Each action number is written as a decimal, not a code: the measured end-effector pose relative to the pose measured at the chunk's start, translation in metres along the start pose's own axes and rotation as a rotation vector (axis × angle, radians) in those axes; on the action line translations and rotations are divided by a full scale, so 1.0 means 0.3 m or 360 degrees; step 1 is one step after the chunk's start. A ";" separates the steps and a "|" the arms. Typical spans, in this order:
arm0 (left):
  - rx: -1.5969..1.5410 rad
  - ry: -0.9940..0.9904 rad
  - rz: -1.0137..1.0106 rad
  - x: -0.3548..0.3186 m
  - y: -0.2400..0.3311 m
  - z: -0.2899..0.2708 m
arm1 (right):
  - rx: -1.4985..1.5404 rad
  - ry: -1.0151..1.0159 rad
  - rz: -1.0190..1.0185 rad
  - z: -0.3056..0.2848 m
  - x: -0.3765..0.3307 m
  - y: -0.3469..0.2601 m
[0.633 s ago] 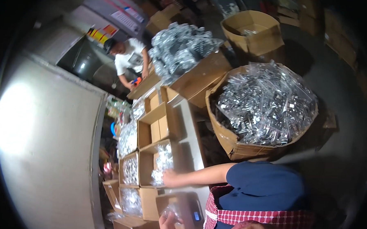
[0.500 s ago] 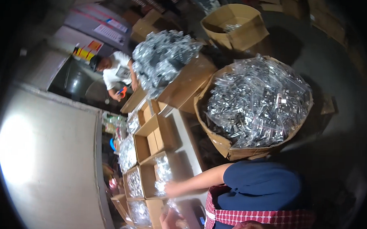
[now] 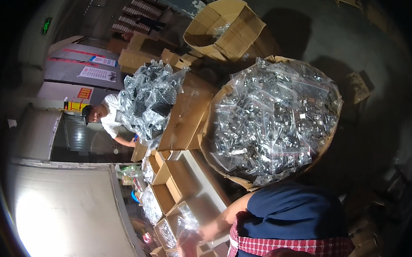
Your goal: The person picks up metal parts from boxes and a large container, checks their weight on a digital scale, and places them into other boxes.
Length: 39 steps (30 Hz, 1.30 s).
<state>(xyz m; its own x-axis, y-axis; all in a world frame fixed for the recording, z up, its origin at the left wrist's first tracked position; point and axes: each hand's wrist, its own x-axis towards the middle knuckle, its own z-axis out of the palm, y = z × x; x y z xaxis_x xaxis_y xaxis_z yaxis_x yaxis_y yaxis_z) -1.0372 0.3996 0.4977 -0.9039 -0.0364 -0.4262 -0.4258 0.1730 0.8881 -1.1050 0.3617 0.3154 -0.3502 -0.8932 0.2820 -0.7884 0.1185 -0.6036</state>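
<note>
Over at the far left of the white table, a co-worker in a white shirt leans in toward a heap of clear bags of dark parts piled on a closed cardboard box. Just this side of that heap, along the table, runs a row of small open cardboard boxes; some hold clear bags, and those nearest the big box show bare cardboard bottoms. Near the lower end of the table the person's left hand is raised at a clear plastic bag of small metal parts, fingers curled up around its lower edge, though the blur there keeps me from telling how firmly it grips. Just right of it the right hand reaches in from a bare forearm and closes loosely on the same bag, which hangs just above the nearest small boxes. Right of the table stands a wide cardboard bin heaped well over its rim with shiny bagged metal parts. Beyond that bin, farther from the table, sits another open cardboard bin, mostly hollow. The person's dark blue sleeve and a red checked apron fill the space below the heaped bin.
</note>
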 end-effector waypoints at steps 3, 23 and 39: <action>-0.0096 0.0079 0.0102 -0.024 -0.014 -0.037 | 0.0001 -0.0039 -0.0065 0.018 0.016 -0.031; -0.0280 0.0179 -0.0064 -0.185 -0.327 -0.204 | -0.0288 -0.0052 -0.0070 0.039 0.086 0.042; -0.0798 0.0337 -0.0068 -0.412 -0.562 -0.100 | -0.0286 -0.0103 0.0533 0.054 0.250 0.072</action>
<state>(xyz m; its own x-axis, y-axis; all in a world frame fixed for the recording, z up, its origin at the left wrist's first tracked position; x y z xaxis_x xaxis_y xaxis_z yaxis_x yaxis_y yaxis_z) -0.8550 0.3454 0.4058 -0.8521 -0.2394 -0.4655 -0.3828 -0.3215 0.8661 -1.1402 0.2901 0.3114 -0.5753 -0.8170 0.0404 -0.7139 0.4774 -0.5122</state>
